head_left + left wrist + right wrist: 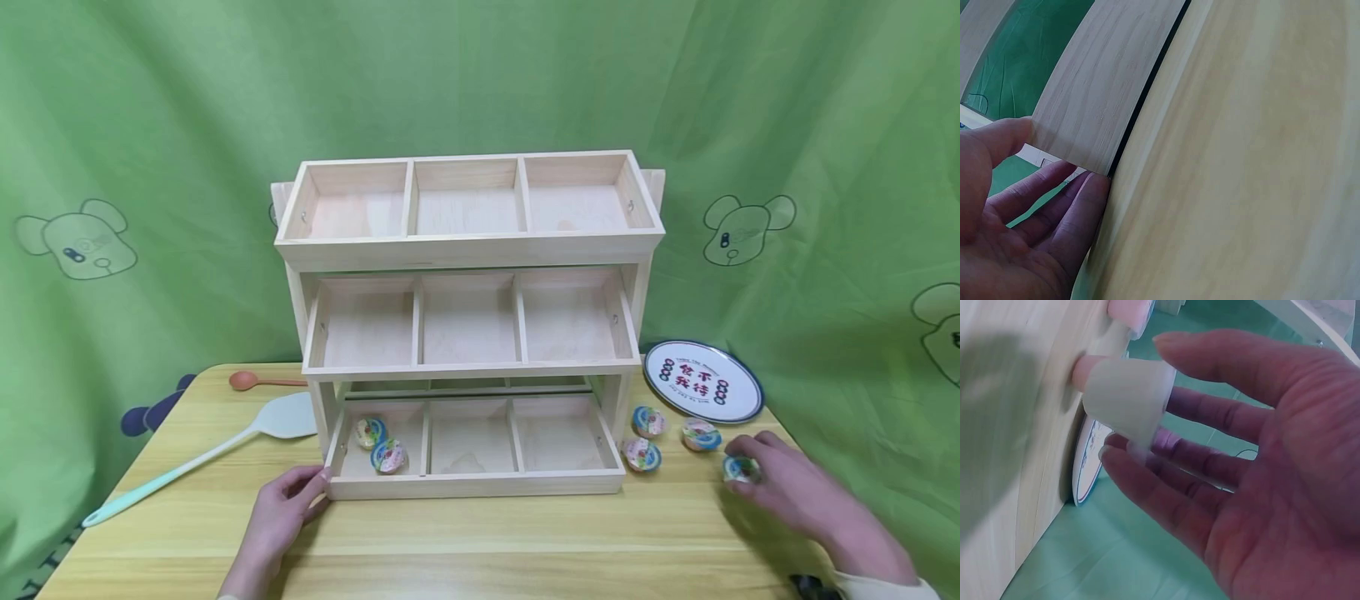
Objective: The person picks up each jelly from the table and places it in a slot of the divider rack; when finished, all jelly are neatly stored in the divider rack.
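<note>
A three-tier wooden rack (471, 252) stands mid-table, each tier split into three compartments. My left hand (281, 518) grips the front left corner of the bottom tray (480, 486). In the left wrist view its thumb lies at the top edge of the board and the fingers at the end. Two jelly cups (387, 457) lie in that tray's left compartment. On the right, my right hand (798, 492) holds a jelly cup (1129, 397) between thumb and fingers, its pale side showing in the right wrist view. Several more jelly cups (701, 435) sit beside the rack.
A round plate (703, 382) with printed characters lies behind the right-hand cups. To the left are a white spatula (285, 415) with a mint handle and a red-brown spoon (243, 381). Green curtain (480, 75) hangs behind the wooden table (525, 550).
</note>
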`<action>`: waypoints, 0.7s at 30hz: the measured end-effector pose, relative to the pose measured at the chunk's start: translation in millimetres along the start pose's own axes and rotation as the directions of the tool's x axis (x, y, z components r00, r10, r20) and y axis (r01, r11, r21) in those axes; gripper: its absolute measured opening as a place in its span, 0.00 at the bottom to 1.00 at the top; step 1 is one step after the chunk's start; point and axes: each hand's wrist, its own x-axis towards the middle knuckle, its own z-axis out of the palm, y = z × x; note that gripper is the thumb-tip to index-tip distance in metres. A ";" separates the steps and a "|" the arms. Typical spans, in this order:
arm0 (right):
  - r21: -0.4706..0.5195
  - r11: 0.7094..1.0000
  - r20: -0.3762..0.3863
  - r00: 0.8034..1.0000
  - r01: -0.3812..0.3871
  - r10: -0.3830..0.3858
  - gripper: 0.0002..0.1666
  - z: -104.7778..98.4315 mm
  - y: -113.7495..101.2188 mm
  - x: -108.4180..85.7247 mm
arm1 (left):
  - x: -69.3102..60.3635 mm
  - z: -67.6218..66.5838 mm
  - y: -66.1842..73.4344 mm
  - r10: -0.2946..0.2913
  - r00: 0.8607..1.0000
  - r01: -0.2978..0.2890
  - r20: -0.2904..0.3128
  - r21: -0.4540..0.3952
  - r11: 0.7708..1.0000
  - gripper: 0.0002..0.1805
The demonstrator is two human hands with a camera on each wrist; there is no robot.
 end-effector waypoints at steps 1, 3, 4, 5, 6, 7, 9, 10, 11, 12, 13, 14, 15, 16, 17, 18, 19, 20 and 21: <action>0.000 1.000 0.001 1.000 0.002 -0.002 0.24 0.0 -1.2 -0.1 | 0.3 0.2 -0.5 0.003 1.000 -0.003 -0.001 -0.004 1.000 0.22; -0.001 1.000 0.003 1.000 0.009 -0.009 0.24 0.4 -3.1 -0.2 | 0.6 0.4 -1.2 0.010 1.000 -0.010 -0.002 -0.011 1.000 0.22; -0.002 1.000 0.004 1.000 0.015 -0.015 0.24 0.7 -3.9 -0.4 | 0.7 0.5 -1.5 0.011 1.000 -0.011 -0.002 -0.012 1.000 0.22; -0.004 1.000 0.006 1.000 0.020 -0.020 0.24 0.8 -4.8 -0.6 | 0.8 0.5 -1.8 0.012 1.000 -0.012 -0.002 -0.015 1.000 0.23; -0.005 1.000 0.007 1.000 0.027 -0.027 0.24 1.1 -5.6 -0.9 | 0.7 0.6 -1.9 0.012 1.000 -0.012 -0.002 -0.016 1.000 0.23; -0.002 1.000 0.010 0.999 0.031 -0.031 0.24 1.2 -6.6 -1.2 | 0.7 0.6 -2.0 0.012 1.000 -0.012 -0.001 -0.019 1.000 0.23; 0.001 0.999 0.010 0.999 0.044 -0.044 0.24 1.4 -9.0 -1.9 | 0.5 0.7 -1.7 0.011 1.000 -0.011 -0.001 -0.020 1.000 0.23; 0.000 0.999 0.010 0.999 0.049 -0.049 0.25 1.3 -10.4 -2.2 | 0.4 0.7 -1.6 0.009 1.000 -0.009 -0.001 -0.020 1.000 0.23; 0.001 0.999 0.010 0.999 0.054 -0.054 0.25 1.3 -12.1 -2.5 | 0.3 0.7 -1.4 0.008 1.000 -0.008 -0.001 -0.020 1.000 0.23; 0.002 0.998 0.008 0.998 0.058 -0.058 0.25 1.3 -13.8 -2.7 | 0.1 0.6 -1.2 0.007 1.000 -0.007 -0.001 -0.018 1.000 0.23; 0.005 0.998 0.009 0.998 0.060 -0.060 0.25 1.1 -15.6 -2.9 | -0.1 0.6 -1.0 0.006 1.000 -0.006 -0.001 -0.017 1.000 0.23; 0.007 0.998 0.008 0.998 0.064 -0.064 0.25 1.0 -17.3 -2.9 | -0.2 0.5 -0.9 0.005 1.000 -0.005 -0.001 -0.017 1.000 0.23; 0.008 0.998 0.008 0.998 0.067 -0.068 0.26 0.8 -19.1 -3.1 | -0.3 0.4 -0.8 0.004 1.000 -0.004 0.000 -0.017 1.000 0.23; 0.011 0.998 0.007 0.998 0.070 -0.070 0.26 0.5 -21.0 -3.0 | -0.4 0.4 -0.7 0.004 1.000 -0.004 0.000 -0.018 1.000 0.23; 0.017 0.997 0.009 0.997 0.070 -0.071 0.26 0.2 -22.8 -3.0 | -0.5 0.4 -0.6 0.004 1.000 -0.004 0.000 -0.020 1.000 0.23; 0.020 0.997 0.011 0.997 0.072 -0.072 0.26 -0.2 -24.5 -3.0 | -0.5 0.5 -0.5 0.005 1.000 -0.005 0.001 -0.022 1.000 0.23; 0.024 0.997 0.013 0.997 0.073 -0.073 0.26 -0.6 -26.3 -3.0 | -0.6 0.6 -0.4 0.006 1.000 -0.006 0.001 -0.024 1.000 0.23; 0.026 0.997 0.012 0.997 0.077 -0.077 0.26 -0.9 -28.2 -3.2 | -0.7 0.7 -0.3 0.007 1.000 -0.007 0.001 -0.024 1.000 0.23; 0.023 0.996 0.010 0.997 0.082 -0.082 0.26 -1.3 -29.9 -3.2 | -0.8 0.7 -0.1 0.009 1.000 -0.009 0.000 -0.024 1.000 0.22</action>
